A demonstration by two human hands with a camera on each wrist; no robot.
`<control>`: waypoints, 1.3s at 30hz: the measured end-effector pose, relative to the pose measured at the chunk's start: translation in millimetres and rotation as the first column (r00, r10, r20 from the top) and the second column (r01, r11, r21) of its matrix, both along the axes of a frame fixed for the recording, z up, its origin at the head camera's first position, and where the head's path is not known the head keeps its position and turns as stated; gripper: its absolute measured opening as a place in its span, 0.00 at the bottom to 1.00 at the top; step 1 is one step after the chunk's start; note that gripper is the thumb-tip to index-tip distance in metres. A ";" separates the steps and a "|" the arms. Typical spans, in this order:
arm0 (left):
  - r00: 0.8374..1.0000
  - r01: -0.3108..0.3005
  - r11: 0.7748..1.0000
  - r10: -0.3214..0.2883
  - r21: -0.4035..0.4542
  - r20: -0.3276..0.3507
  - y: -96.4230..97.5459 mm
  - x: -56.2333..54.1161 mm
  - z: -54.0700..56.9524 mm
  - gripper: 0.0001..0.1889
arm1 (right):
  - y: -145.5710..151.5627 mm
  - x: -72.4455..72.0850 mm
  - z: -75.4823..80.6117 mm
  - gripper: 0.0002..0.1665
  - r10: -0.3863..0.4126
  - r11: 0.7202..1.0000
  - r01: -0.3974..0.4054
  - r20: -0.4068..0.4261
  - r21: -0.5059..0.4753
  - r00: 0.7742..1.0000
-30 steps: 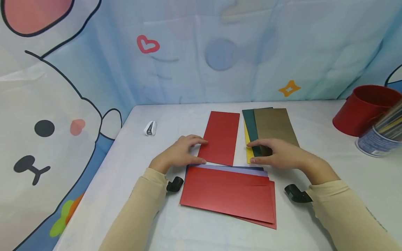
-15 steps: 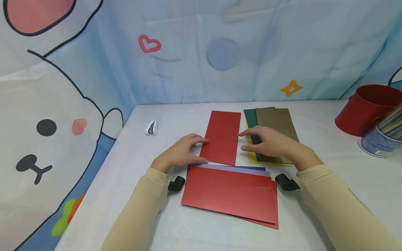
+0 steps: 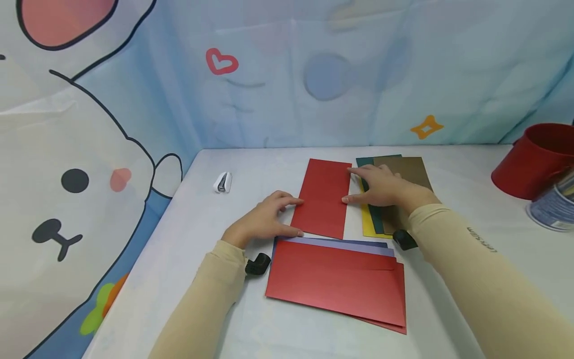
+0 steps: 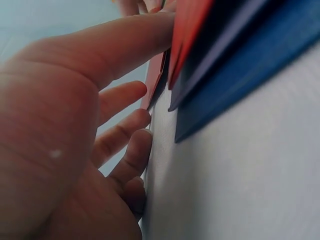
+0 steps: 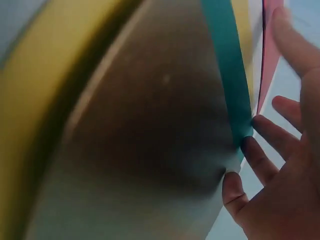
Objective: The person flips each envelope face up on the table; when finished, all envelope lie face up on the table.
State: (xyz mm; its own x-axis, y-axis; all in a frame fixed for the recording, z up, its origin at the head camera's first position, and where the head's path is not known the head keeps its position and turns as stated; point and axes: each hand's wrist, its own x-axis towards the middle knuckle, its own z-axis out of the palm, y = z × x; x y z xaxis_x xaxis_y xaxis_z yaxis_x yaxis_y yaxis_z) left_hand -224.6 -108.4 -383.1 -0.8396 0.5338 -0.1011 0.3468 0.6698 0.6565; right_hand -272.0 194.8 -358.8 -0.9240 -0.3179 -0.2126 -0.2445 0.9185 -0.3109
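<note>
A flat red envelope (image 3: 322, 199) lies lengthwise on the white table in the head view. My left hand (image 3: 268, 218) is at its left edge, index fingertip touching it, with the thumb by the top left corner of a stack of red envelopes (image 3: 334, 284). Lavender (image 3: 376, 249) and dark blue edges (image 4: 225, 100) stick out from under that stack. On the other side, my right hand (image 3: 381, 185) reaches over a pile of brown (image 3: 412, 172), green (image 3: 375, 219) and yellow envelopes (image 3: 368, 227). Its thumb and index fingertip touch the single red envelope's right edge. Both hands have relaxed, spread fingers.
A white clip-like object (image 3: 222, 182) lies at the table's back left. To the right stand a red mug (image 3: 533, 162) and a blue-and-white tin (image 3: 551, 209) holding thin sticks. A printed curtain (image 3: 269, 99) hangs behind the table.
My right hand has moved left and away from me, from the brown, green and yellow pile to the red envelope's right edge. The left hand stays at the left edge.
</note>
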 end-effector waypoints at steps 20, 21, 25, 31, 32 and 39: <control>0.998 0.005 1.000 -0.005 -0.013 -0.065 1.0 0.2 -1.0 0.36 | -2.9 -7.5 -9.9 0.61 -0.036 0.999 0.035 -0.005 -0.036 0.999; 0.997 0.016 1.000 -0.017 -0.014 -0.076 1.0 0.3 -0.6 0.36 | -3.0 -7.1 -9.8 0.61 -0.036 0.999 0.036 -0.003 -0.038 0.999; 0.991 0.063 0.998 -0.065 -0.018 -0.114 0.9 1.5 0.6 0.30 | -2.7 -5.8 -9.3 0.60 -0.044 0.998 0.044 0.007 -0.037 0.999; 0.961 0.037 0.995 -0.009 0.095 -0.278 1.6 1.8 0.4 0.24 | -0.4 -5.6 -10.2 0.60 -0.042 0.997 0.044 0.023 -0.056 0.999; 0.947 0.030 0.990 0.017 0.139 -0.320 1.9 1.0 -0.2 0.23 | 0.3 -5.9 -10.5 0.60 -0.042 0.997 0.044 0.026 -0.063 0.999; 0.881 -0.066 0.836 0.306 0.545 -0.362 0.9 -5.7 -3.7 0.24 | 5.0 -7.5 -8.1 0.55 -0.046 0.976 0.046 0.002 -0.212 0.999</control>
